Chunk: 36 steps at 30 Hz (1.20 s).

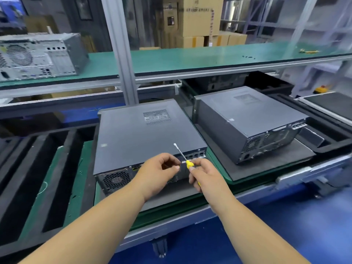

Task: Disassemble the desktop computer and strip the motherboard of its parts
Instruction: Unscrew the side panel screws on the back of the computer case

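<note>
currently: desktop computer (144, 134), lid on, flat on near foam pad, rear facing me. right hand (204, 175) pinches yellow screwdriver (187, 161), tip up. left hand (159, 169) curled loosely beside shaft, holding nothing. advice: seat tip square in rear lid screw before turning.

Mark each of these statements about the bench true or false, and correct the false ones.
1. The right hand holds a yellow-handled screwdriver. True.
2. The near computer case has its side panel off. False: the panel is on.
3. The screwdriver tip sits in a screw. False: it points up in the air.
4. A second case lies to the right. True.
5. The left hand grips the screwdriver handle. False: its fingers curl beside the shaft.
</note>
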{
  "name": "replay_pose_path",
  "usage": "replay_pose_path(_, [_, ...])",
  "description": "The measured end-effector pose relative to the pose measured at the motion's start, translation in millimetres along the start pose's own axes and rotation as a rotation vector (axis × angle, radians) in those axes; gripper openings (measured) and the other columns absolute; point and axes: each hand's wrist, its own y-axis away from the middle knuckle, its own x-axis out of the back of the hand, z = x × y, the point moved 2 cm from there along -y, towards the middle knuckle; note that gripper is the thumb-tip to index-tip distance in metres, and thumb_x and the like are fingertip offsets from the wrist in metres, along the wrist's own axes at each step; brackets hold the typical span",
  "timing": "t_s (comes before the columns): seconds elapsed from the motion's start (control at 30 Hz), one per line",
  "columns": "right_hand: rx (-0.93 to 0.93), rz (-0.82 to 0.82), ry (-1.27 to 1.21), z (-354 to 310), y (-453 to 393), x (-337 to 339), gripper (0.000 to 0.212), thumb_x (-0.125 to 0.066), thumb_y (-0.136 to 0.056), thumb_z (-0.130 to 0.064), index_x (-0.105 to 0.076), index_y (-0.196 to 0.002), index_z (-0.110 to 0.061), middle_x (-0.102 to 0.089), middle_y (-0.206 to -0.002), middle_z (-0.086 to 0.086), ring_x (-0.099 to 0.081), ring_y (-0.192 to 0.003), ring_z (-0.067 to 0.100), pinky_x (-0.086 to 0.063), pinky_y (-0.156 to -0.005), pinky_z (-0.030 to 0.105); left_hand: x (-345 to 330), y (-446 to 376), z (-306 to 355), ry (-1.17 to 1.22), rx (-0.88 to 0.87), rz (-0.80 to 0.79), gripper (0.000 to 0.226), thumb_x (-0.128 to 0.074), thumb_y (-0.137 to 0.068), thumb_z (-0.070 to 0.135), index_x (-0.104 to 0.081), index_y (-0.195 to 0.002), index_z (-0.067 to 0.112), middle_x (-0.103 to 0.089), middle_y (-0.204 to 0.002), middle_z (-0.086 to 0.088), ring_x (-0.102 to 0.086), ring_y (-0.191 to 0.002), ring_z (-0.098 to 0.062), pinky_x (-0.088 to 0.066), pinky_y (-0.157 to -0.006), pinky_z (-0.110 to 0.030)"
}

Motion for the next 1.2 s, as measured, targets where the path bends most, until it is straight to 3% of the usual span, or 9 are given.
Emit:
replay_pose_path(0.1, [-0.036, 0.076, -0.022, 5.5, -3.5, 13.4, 0.014, -0.051, -0.098, -0.021, -0.06, -0.109, -0.022, -0.059, -0.068, -0.002, -0.041, -0.05, 0.008, -0.035, -0.047, 0.017, -7.5, -16.0, 4.1, -0.154, -0.096, -0.023, 0.011, -0.065, -0.087, 0.023, -0.066, -0.088, 0.034, -0.066, -0.085, 0.01, -0.059, -0.076, -0.005, -0.048, -0.067, -0.014])
replay_pose_path(0.23, [-0.087, 0.194, -0.018, 10.5, -5.4, 25.7, 0.015, -0.051, -0.097, -0.019, -0.061, -0.106, -0.023, -0.062, -0.067, -0.002, -0.039, -0.049, 0.01, -0.034, -0.051, 0.024, -14.9, -43.6, 7.1, -0.362, -0.235, -0.078, 0.012, -0.063, -0.087, 0.026, -0.062, -0.094, 0.036, -0.059, -0.094, 0.017, -0.056, -0.089, 0.0, -0.046, -0.079, -0.021])
replay_pose_path(0.37, [-0.127, 0.282, -0.029, 14.7, -6.9, 35.1, 0.012, -0.052, -0.096, -0.017, -0.06, -0.104, -0.02, -0.065, -0.066, -0.001, -0.038, -0.049, 0.011, -0.034, -0.052, 0.024, -23.3, -72.4, 3.6, -0.432, -0.334, -0.141, 0.015, -0.062, -0.087, 0.026, -0.062, -0.101, 0.031, -0.055, -0.101, 0.014, -0.053, -0.101, -0.006, -0.046, -0.092, -0.029])
replay_pose_path(0.5, [-0.168, 0.346, 0.013, 19.8, -13.7, 42.5, 0.01, -0.052, -0.094, -0.019, -0.06, -0.101, -0.021, -0.068, -0.069, -0.001, -0.045, -0.056, 0.008, -0.036, -0.065, 0.028, -33.0, -97.9, -1.2, -0.596, -0.433, -0.171, 0.029, -0.062, -0.086, 0.029, -0.058, -0.115, 0.029, -0.05, -0.115, 0.01, -0.046, -0.113, -0.013, -0.04, -0.098, -0.03])
replay_pose_path(0.67, [-0.19, 0.371, 0.045, 26.2, -19.8, 47.1, 0.012, -0.053, -0.088, -0.025, -0.06, -0.098, -0.027, -0.071, -0.074, 0.0, -0.038, -0.052, 0.014, -0.036, -0.057, 0.031, -46.3, -129.5, 2.7, -0.791, -0.572, -0.26, 0.053, -0.064, -0.086, 0.035, -0.047, -0.136, 0.029, -0.041, -0.141, 0.008, -0.034, -0.131, -0.016, -0.032, -0.108, -0.032])
replay_pose_path(0.8, [-0.197, 0.379, 0.035, 29.9, -20.2, 51.4, 0.014, -0.053, -0.081, -0.03, -0.061, -0.092, -0.029, -0.071, -0.074, 0.002, -0.037, -0.047, 0.011, -0.034, -0.054, 0.029, -50.8, -146.5, 0.7, -0.726, -0.578, -0.35, 0.055, -0.066, -0.086, 0.037, -0.048, -0.137, 0.032, -0.038, -0.146, 0.01, -0.031, -0.135, -0.013, -0.029, -0.111, -0.033])
replay_pose_path(1.2, [-0.23, 0.382, 0.045, 31.7, -16.5, 55.0, 0.01, -0.053, -0.078, -0.032, -0.062, -0.082, -0.028, -0.071, -0.076, 0.002, -0.044, -0.063, 0.007, -0.032, -0.061, 0.028, -50.9, -151.0, -3.1, -0.68, -0.607, -0.312, 0.046, -0.066, -0.086, 0.035, -0.054, -0.13, 0.035, -0.044, -0.14, 0.014, -0.036, -0.131, -0.011, -0.032, -0.109, -0.034])
